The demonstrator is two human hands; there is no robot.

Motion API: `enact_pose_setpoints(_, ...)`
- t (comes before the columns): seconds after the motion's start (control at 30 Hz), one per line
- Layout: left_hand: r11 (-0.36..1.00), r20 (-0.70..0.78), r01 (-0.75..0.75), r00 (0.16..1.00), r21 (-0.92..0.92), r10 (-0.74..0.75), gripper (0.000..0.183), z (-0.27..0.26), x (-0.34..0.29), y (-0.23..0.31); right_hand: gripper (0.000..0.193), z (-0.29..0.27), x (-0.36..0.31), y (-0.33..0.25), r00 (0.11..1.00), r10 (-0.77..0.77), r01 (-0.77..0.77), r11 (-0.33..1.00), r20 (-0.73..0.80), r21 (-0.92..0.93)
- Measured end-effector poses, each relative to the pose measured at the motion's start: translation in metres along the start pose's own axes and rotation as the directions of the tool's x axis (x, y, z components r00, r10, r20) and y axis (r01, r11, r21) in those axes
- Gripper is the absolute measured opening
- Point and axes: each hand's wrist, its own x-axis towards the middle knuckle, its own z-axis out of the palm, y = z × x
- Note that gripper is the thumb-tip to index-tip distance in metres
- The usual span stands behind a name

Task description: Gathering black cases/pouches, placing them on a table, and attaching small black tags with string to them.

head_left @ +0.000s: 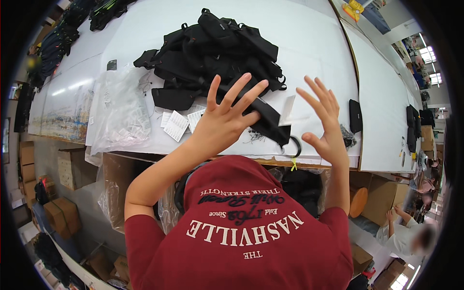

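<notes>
My left hand (pixel 228 116) is open, fingers spread, just over the near side of a heap of black fabric pouches (pixel 212 55). Beneath its fingertips and thumb lies one long black pouch (pixel 270 118); whether they touch it I cannot tell. That pouch slants toward the table's near edge. A white tag (pixel 287 112) is beside the pouch, slightly blurred, between my two hands. My right hand (pixel 325 123) is also open, thumb apart from the fingers, to the right of the tag, with nothing in it. Several white printed labels (pixel 177 125) lie left of my left hand.
Clear plastic bags (pixel 121 111) cover the table's left part. Black scissors (pixel 294 146) with a yellow tie rest at the near edge. Another black pouch (pixel 355 116) lies to the right. Cardboard boxes (pixel 63 217) stand below left. Another person (pixel 403 234) is at the lower right.
</notes>
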Motion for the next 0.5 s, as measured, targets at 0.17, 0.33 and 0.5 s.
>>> enact_pose_setpoints(0.17, 0.997, 0.046, -0.055, 0.998, 0.052, 0.052, 0.009, -0.007, 0.003, 0.000, 0.067, 0.029, -0.020, 0.002, 0.994, 0.022, -0.060, 0.922, 0.103, 0.383)
enact_pose_setpoints(0.33, 0.994, 0.132, -0.074, 0.988, -0.074, 0.084, 0.010, -0.008, -0.002, 0.001, 0.075, 0.058, -0.026, 0.008, 0.958, 0.088, -0.287, 0.333, 0.273, 0.898)
enact_pose_setpoints(0.5, 0.957, 0.216, -0.105, 0.962, -0.269, 0.166, 0.011, -0.005, -0.011, 0.005, 0.081, 0.092, -0.036, 0.008, 0.917, 0.094, -0.393, 0.025, 0.389, 0.919)
